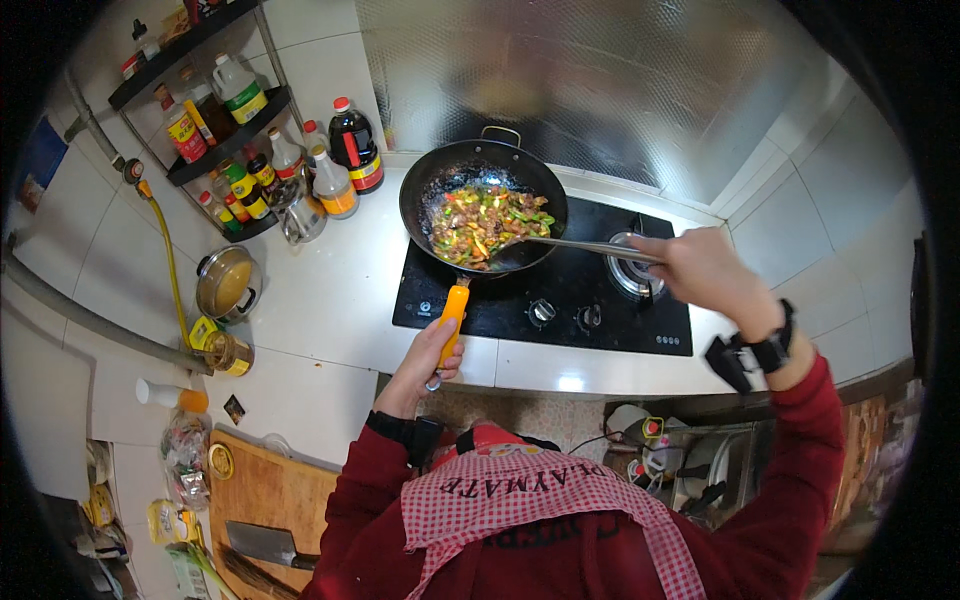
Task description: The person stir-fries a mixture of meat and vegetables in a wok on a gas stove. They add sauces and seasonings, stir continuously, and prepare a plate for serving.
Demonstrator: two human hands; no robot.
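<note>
My left hand is wrapped around the orange handle of a black wok. The wok sits over the left side of a black glass gas hob. Inside it lies a mix of chopped green and red peppers with browned pieces that look like meat. My right hand grips a long metal cooking utensil, its far end down in the food at the wok's right side. The utensil's head is hidden among the food.
A bare burner is at the hob's right. Sauce bottles crowd the back left beside a corner rack. A lidded pot stands further left. A cleaver rests on a wooden cutting board. A yellow gas hose runs down the wall.
</note>
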